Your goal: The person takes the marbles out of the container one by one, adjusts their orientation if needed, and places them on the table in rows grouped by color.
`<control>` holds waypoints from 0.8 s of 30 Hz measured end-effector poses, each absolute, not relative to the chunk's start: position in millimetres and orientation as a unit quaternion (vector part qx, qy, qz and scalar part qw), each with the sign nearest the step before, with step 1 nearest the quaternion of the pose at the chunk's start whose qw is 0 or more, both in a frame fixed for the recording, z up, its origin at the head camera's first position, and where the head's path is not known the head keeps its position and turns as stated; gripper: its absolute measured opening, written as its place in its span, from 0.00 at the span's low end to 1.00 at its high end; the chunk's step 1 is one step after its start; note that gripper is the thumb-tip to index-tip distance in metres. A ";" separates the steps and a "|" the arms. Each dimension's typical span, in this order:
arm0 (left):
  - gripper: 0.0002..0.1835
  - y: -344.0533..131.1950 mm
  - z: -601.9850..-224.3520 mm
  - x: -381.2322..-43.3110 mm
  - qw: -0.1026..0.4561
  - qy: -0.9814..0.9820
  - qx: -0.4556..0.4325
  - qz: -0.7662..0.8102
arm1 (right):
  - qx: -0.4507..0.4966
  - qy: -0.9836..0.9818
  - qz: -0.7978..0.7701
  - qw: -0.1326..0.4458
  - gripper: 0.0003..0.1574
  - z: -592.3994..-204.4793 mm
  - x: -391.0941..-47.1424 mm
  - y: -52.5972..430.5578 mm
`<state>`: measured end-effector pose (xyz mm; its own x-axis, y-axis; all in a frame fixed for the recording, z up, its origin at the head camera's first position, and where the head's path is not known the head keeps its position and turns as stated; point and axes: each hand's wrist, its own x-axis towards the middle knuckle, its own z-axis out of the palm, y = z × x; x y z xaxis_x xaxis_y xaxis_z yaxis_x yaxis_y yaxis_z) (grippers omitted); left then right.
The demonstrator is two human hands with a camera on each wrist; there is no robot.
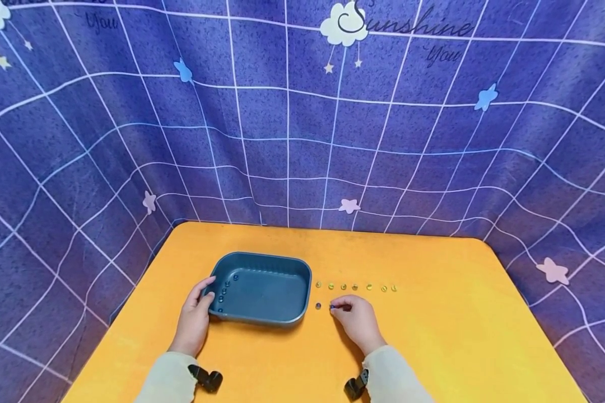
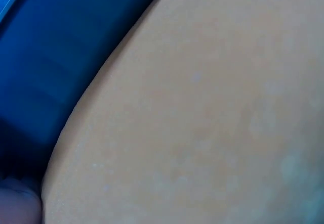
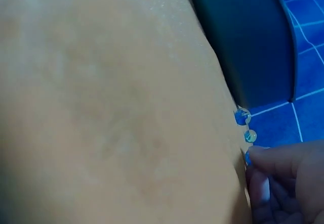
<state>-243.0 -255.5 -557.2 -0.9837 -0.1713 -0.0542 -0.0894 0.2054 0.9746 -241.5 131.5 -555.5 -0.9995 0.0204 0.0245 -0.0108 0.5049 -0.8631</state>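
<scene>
Head view shows an orange worktop point(image 1: 448, 313), and on it, left of its middle, stands one dark blue-green rectangular tray point(image 1: 267, 291). The left hand point(image 1: 191, 326) is at the tray's left wall and grips it, with the thumb at the rim near the tray's near left corner. Inside the tray, five small glass marbles point(image 1: 224, 291) lie in an uneven line along the left wall. The right hand point(image 1: 359, 326) is to the right of the tray, low over the worktop, and its thumb and finger pinch a blue marble point(image 1: 332, 307). Between this pinch and the tray's right wall lies a single dark marble point(image 1: 318, 305), apart from both. Farther toward the worktop's far edge, seven yellowish marbles point(image 1: 355, 287) make a row, which begins just beside the tray and runs toward the worktop's right edge. Right wrist view also shows the blue marble between the fingertips, with two other marbles close to it; left wrist view shows mostly the worktop and the tray's outer wall, with a fingertip at the lower corner. Both forearms wear pale sleeves point(image 1: 398, 378), and behind the worktop's far edge hangs a purple-blue curtain point(image 1: 292, 129) with white grid lines, clouds and stars.
</scene>
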 end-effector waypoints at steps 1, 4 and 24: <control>0.25 -255.8 -557.5 -242.9 0.031 -0.775 0.085 -0.626 | 0.000 -0.872 0.490 0.018 0.04 -555.4 -241.7 130.8; 0.25 -256.7 -558.4 -243.1 0.028 -0.772 0.086 -0.629 | 0.001 -0.878 0.479 0.016 0.03 -554.7 -241.9 128.7; 0.25 -254.7 -558.5 -242.9 0.032 -0.771 0.089 -0.630 | -0.007 -0.861 0.509 0.009 0.05 -554.5 -238.9 128.9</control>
<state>-242.9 -254.7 -558.5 -0.9822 -0.1771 -0.0623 -0.0963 0.1904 0.9770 -238.9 128.9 -554.5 -0.9998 0.0205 0.0080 0.0029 0.4825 -0.8759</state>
